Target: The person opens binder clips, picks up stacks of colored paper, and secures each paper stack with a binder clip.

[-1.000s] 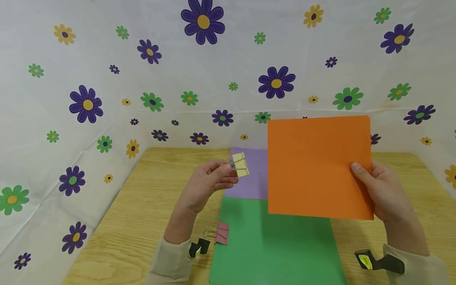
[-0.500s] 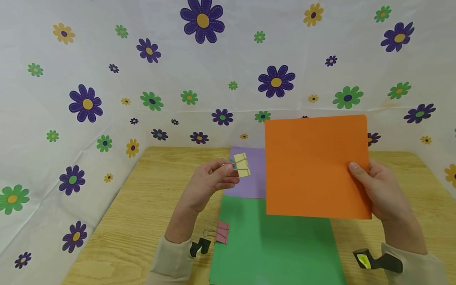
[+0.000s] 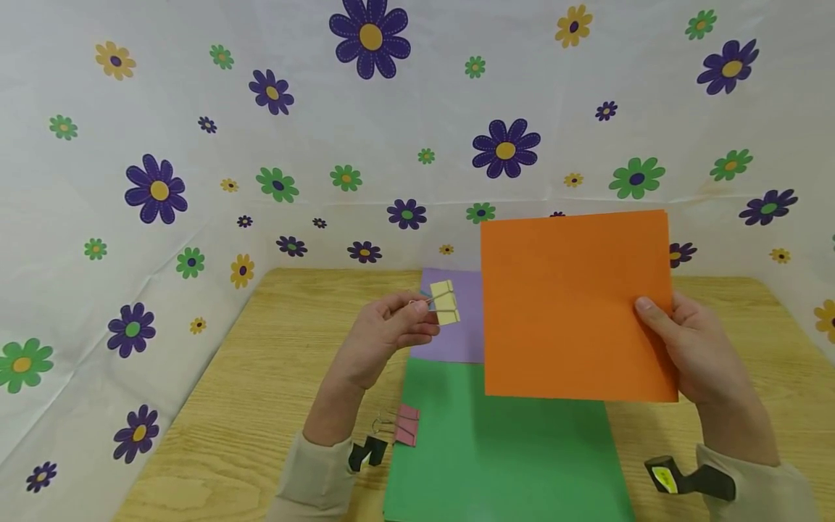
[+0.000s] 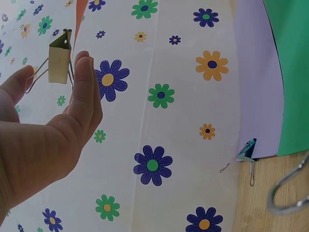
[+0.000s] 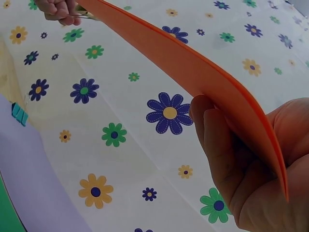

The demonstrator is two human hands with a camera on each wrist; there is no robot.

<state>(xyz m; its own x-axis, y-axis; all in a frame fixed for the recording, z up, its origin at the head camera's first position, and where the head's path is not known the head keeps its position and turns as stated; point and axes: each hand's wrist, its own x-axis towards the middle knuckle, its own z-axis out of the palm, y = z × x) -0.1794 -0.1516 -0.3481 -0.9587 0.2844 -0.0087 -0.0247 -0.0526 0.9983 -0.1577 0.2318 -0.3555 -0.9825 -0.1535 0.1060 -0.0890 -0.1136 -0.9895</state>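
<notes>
A pale yellow binder clip [image 3: 446, 307] is pinched by its wire handles between the thumb and fingers of my left hand [image 3: 381, 330]; the left wrist view shows the clip's body [image 4: 59, 63] between them. My right hand [image 3: 711, 362] grips the right edge of an orange paper stack [image 3: 567, 304], thumb on the near face and fingers behind. In the right wrist view the orange paper [image 5: 193, 67] bows slightly, and its layered edge shows. Both things are held above the table, the clip just left of the paper and apart from it in the head view.
Below lie green paper [image 3: 509, 457] with a pink binder clip [image 3: 407, 425] on its left edge, and purple paper [image 3: 450, 341] behind it. A teal binder clip [image 4: 248, 149] sits on the purple paper's edge. A flowered cloth [image 3: 391, 130] stands behind the wooden table [image 3: 280, 348].
The orange paper and my right hand have shifted slightly left, closer to the yellow clip. My left hand has edged a little to the right, still pinching the clip.
</notes>
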